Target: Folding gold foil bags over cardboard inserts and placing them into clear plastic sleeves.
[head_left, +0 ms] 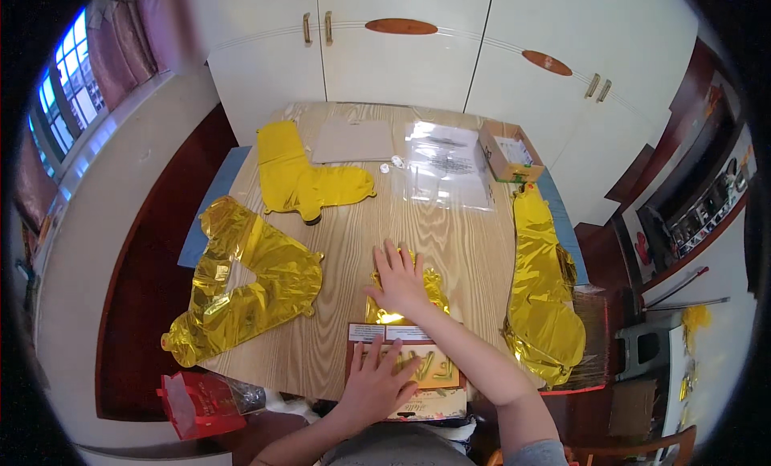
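Note:
My right hand (400,284) lies flat with fingers spread on a folded gold foil balloon (436,286) at the near middle of the table. Closer to me, my left hand (377,379) rests with its fingers apart on a flat printed package (450,373) that shows gold letter shapes. This package sits at the table's near edge, against the folded balloon. At the left lies a flat A-shaped gold foil balloon (277,285), with an L-shaped gold balloon (281,173) beyond it. A long gold foil balloon (542,281) hangs partly over the right edge.
Along the far side are a grey-beige card (352,141), small white bits (385,169), a clear plastic sleeve (448,165) and an open cardboard box (511,153). White cabinets (401,64) stand behind the wooden table (385,217). A red bag (197,406) is at the lower left.

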